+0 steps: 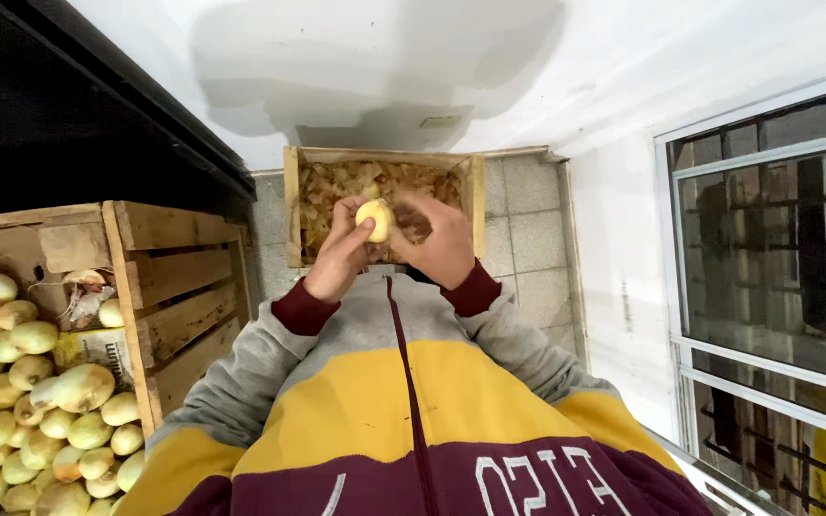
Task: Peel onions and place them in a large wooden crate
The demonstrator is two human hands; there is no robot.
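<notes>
Hands meet over a wooden crate (291, 205) of papery skins: the left hand (338, 256) cups a pale peeled onion (376, 219) from below, fingers curled round it, while the right hand (439, 244) closes over its far side, fingertips blurred. Below the wrists, the jacket hides the person's lap. Left of the left hand, an onion crate (174, 277) is cut off by the frame.

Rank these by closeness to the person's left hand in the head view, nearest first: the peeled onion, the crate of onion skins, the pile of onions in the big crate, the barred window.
1. Peeled onion: held by the left hand at its fingertips.
2. Crate of onion skins: directly under the hands, on the floor.
3. Pile of onions: in the big wooden crate, far left.
4. Barred window: far right.
</notes>
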